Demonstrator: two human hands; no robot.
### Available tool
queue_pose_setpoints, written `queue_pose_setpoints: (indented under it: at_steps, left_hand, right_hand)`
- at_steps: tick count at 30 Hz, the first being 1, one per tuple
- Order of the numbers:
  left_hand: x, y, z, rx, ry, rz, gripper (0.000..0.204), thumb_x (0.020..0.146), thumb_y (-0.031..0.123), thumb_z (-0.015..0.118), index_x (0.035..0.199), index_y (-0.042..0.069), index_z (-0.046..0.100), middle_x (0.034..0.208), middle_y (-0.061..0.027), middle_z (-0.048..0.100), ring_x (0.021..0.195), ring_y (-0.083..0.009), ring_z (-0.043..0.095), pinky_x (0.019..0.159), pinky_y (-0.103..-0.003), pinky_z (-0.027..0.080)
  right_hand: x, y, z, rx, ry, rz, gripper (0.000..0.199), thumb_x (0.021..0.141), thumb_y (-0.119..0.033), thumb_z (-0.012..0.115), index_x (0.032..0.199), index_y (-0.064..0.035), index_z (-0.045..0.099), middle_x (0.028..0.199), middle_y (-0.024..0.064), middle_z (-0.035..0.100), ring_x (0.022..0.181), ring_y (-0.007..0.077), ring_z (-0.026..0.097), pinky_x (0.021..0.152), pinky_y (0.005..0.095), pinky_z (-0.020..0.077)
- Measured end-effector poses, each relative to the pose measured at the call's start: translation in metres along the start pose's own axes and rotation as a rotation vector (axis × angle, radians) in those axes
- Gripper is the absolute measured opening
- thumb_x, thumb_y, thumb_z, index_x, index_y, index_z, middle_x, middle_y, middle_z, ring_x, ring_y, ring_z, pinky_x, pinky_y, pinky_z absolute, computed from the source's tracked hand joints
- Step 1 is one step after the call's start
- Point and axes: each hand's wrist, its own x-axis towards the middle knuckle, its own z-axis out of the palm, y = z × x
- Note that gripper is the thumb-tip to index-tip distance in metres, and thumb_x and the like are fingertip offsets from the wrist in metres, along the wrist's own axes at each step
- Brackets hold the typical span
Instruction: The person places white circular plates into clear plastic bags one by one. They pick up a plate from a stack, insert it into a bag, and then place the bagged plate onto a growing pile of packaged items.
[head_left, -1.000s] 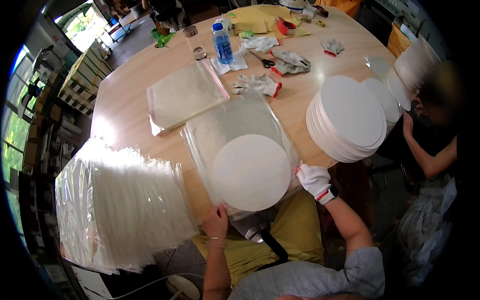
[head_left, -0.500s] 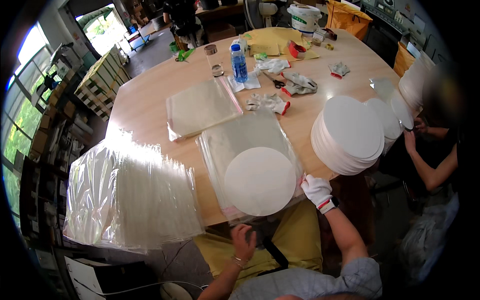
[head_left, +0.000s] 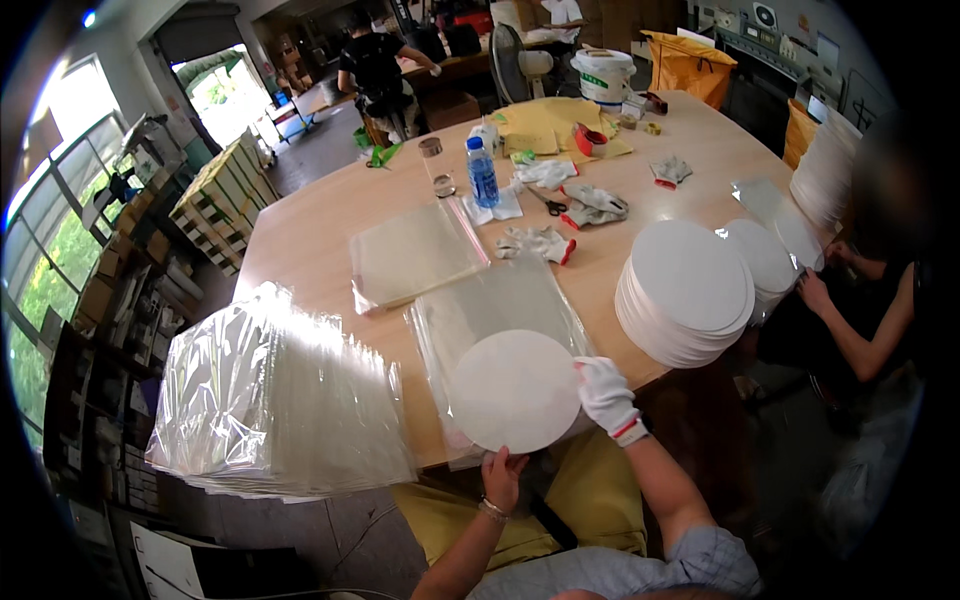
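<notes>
A white round board (head_left: 514, 392) is at the table's near edge, over a stack of clear plastic bags (head_left: 497, 294). My bare left hand (head_left: 502, 478) pinches the board's near edge. In a white glove with a red cuff, my right hand (head_left: 607, 398) has its fingers closed at the board's right edge. Whether a bag's film is also caught in these fingers is too small to tell. To the right stands a tall stack of similar white round boards (head_left: 688, 285). A large pile of shiny clear bags (head_left: 285, 400) lies on the left.
Farther back lie another bag stack (head_left: 420, 250), a blue-labelled water bottle (head_left: 481, 175), scissors (head_left: 553, 204), work gloves (head_left: 538, 243) and yellow sheets (head_left: 530, 125). A white bucket (head_left: 604, 78) stands at the far side. A co-worker's arm (head_left: 850, 320) is at the right.
My left hand has come up from my lap to the board's near edge. My right hand has shifted from the bag's edge onto the board's right edge. The view has tilted up.
</notes>
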Motion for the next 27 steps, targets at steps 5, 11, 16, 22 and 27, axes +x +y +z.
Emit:
queue_pose_setpoints:
  at_steps: [5,11,16,22,27]
  left_hand:
    - [-0.016,0.040,0.023,0.132,-0.078,0.116,0.010,0.089,0.009,0.051,0.093,0.001,0.055,0.087,-0.0086,0.062,0.078,-0.0178,0.062,0.069,-0.034,0.055]
    - [-0.048,0.119,0.035,0.496,-0.327,0.366,0.017,0.089,0.007,0.053,0.103,-0.003,0.055,0.092,-0.0056,0.062,0.080,-0.0119,0.059,0.070,-0.026,0.050]
    - [-0.119,0.248,0.052,1.007,-0.565,0.564,0.032,0.085,0.004,0.058,0.116,-0.004,0.050,0.106,-0.0079,0.057,0.095,-0.0132,0.054,0.080,-0.029,0.046]
    - [-0.156,0.391,0.064,0.580,-0.056,1.304,0.059,0.072,-0.003,0.058,0.126,-0.002,0.033,0.116,-0.0134,0.049,0.112,-0.0202,0.047,0.096,-0.033,0.039]
    - [-0.127,0.471,-0.060,1.306,0.930,1.290,0.110,0.063,0.022,0.070,0.141,-0.002,-0.004,0.148,-0.0214,-0.005,0.138,-0.0308,-0.004,0.109,-0.046,0.013]
  right_hand:
    - [-0.028,0.011,-0.027,0.429,-0.357,0.545,0.025,0.087,-0.011,0.048,0.108,0.0021,0.054,0.098,0.0122,0.061,0.090,0.0226,0.057,0.079,0.0306,0.0443]
    - [-0.023,-0.037,-0.020,1.196,-0.266,0.704,0.041,0.086,-0.003,0.048,0.128,0.0011,0.045,0.102,0.0031,0.058,0.091,0.0072,0.052,0.080,0.0215,0.0424]
    - [0.034,-0.107,-0.030,1.446,-0.280,0.414,0.050,0.083,0.002,0.051,0.132,-0.0015,0.040,0.088,0.0011,0.056,0.078,0.0083,0.052,0.072,0.0238,0.0450]
    - [0.187,-0.262,-0.044,1.398,-0.534,-0.032,0.041,0.087,-0.009,0.046,0.127,-0.0004,0.044,0.088,0.0014,0.054,0.071,0.0074,0.052,0.068,0.0226,0.0456]
    - [0.230,-0.348,-0.006,1.078,-1.029,-0.097,0.036,0.089,-0.022,0.050,0.119,-0.0022,0.055,0.077,0.0001,0.057,0.061,0.0054,0.048,0.057,0.0214,0.0421]
